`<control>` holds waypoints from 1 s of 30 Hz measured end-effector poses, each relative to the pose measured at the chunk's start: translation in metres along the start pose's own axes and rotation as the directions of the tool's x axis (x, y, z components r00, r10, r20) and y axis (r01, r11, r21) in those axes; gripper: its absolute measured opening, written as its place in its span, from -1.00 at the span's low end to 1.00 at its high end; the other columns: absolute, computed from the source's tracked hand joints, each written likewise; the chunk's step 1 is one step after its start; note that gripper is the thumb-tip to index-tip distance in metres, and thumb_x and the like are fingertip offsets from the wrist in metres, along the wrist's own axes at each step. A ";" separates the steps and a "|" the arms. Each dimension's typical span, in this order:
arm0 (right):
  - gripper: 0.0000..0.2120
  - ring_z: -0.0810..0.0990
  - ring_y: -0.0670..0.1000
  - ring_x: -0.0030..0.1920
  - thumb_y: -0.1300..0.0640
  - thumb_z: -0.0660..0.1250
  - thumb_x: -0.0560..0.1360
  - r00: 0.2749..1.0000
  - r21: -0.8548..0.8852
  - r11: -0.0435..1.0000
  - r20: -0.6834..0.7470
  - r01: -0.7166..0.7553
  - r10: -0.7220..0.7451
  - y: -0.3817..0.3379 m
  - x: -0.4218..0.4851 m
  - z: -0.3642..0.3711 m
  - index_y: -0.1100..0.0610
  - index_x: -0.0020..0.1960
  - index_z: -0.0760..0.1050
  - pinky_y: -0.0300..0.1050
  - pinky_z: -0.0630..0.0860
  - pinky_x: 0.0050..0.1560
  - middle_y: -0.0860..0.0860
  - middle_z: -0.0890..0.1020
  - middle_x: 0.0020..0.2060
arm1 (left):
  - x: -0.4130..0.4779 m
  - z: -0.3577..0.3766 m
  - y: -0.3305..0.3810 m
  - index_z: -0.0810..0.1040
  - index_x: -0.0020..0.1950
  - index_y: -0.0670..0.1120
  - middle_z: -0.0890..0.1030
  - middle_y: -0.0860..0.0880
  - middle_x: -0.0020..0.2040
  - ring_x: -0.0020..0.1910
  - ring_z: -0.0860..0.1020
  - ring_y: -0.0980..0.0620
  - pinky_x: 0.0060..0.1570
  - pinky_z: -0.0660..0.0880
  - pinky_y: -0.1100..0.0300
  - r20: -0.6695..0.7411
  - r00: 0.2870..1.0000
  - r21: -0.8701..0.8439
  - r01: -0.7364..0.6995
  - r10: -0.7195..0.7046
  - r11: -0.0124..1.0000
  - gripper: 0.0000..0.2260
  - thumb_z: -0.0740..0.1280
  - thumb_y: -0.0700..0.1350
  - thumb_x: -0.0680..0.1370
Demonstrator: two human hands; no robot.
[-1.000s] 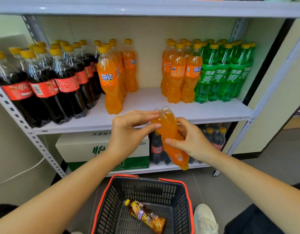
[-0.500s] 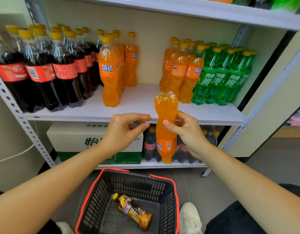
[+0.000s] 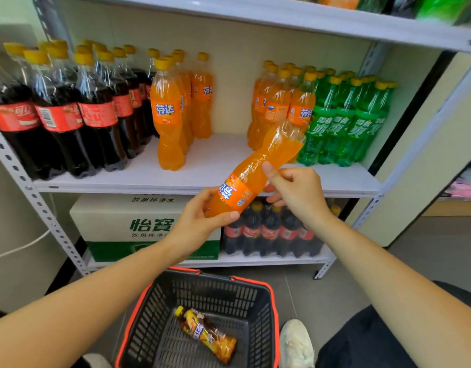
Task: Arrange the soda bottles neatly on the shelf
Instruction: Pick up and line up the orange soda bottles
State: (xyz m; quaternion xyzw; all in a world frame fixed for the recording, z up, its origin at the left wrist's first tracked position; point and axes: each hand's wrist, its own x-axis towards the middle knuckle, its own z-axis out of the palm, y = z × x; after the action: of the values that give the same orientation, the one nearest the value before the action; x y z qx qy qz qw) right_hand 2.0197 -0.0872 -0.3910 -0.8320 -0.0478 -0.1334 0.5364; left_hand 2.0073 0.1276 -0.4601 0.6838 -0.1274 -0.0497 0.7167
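An orange bottle (image 3: pixel 255 168) is held in the air in front of the middle shelf (image 3: pixel 210 166), not resting on its board. The bottle is tilted: its base is pointed up and to the right, and its lower end is enclosed by the left hand (image 3: pixel 197 224). The cap is hidden. The fingers (image 3: pixel 202 193) of the left hand are curled round the lower end, and the thumb is laid across the front just below the label. The bottle is grasped at its waist by the right hand (image 3: pixel 298 192): the thumb is pressed on the near side and the other fingers are curled behind.

On the shelf, the stock is stood upright in groups. Cola bottles (image 3: pixel 62 115) are placed at the left. An orange row (image 3: pixel 168 115) is set just beside them, running front to back. A bare stretch of board is seen between this row and an orange group (image 3: pixel 277 107) further right. Green bottles (image 3: pixel 348 120) are set against that group, at the right end.

On the lower shelf, a box (image 3: pixel 139 224) is placed at the left and a cola pack (image 3: pixel 269 232) just beside it. A basket (image 3: pixel 275 314) is set on the floor below the hands. One tea bottle (image 3: pixel 208 335) is laid on its side in it. A shoe (image 3: pixel 295 343) is seen just right of the basket.
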 end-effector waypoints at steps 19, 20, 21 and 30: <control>-0.30 0.50 0.04 0.23 -0.13 0.57 0.37 0.887 -0.651 0.613 0.230 0.447 -0.401 0.001 0.023 0.004 -0.07 0.45 0.44 0.02 0.29 0.19 -0.06 0.58 0.24 | 0.028 -0.038 0.045 0.67 0.16 0.06 0.74 0.05 0.00 -0.02 0.71 0.08 -0.08 0.64 0.24 -0.180 0.959 0.198 -0.182 0.219 0.963 -0.41 0.66 0.17 0.17; -0.30 0.50 0.03 0.23 -0.12 0.58 0.36 0.904 -0.603 0.678 0.212 0.421 -0.372 0.001 0.027 0.007 -0.08 0.44 0.43 0.03 0.31 0.21 -0.06 0.57 0.23 | 0.030 -0.042 0.046 0.68 0.10 0.07 0.75 0.03 -0.03 -0.06 0.72 0.06 -0.09 0.64 0.22 -0.178 0.960 0.152 -0.193 0.219 0.969 -0.51 0.65 0.13 0.22; -0.30 0.49 0.02 0.24 -0.10 0.60 0.35 0.919 -0.540 0.744 0.194 0.393 -0.344 0.000 0.031 0.010 -0.09 0.43 0.43 0.05 0.35 0.23 -0.06 0.57 0.22 | 0.032 -0.048 0.047 0.69 0.06 0.06 0.75 -0.01 -0.06 -0.09 0.72 0.03 -0.09 0.63 0.19 -0.184 0.958 0.125 -0.198 0.218 0.972 -0.61 0.64 0.09 0.28; -0.46 0.62 -0.31 0.04 0.06 0.60 0.38 0.977 0.070 0.985 0.132 0.159 -0.168 -0.021 0.084 0.056 -0.09 0.29 0.47 -0.38 0.53 -0.03 -0.21 0.64 0.09 | 0.074 -0.111 0.018 0.57 0.12 -0.05 0.65 0.02 -0.04 -0.05 0.60 0.09 0.01 0.54 0.13 -0.549 0.792 0.404 -0.027 0.265 0.915 -0.70 0.57 -0.16 0.46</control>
State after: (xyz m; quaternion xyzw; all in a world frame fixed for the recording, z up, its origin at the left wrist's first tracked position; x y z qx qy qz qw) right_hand 2.1056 -0.0333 -0.3712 -0.8162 -0.1568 -0.1180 0.5434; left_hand 2.1044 0.2179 -0.4373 0.7765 0.0425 0.2484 0.5775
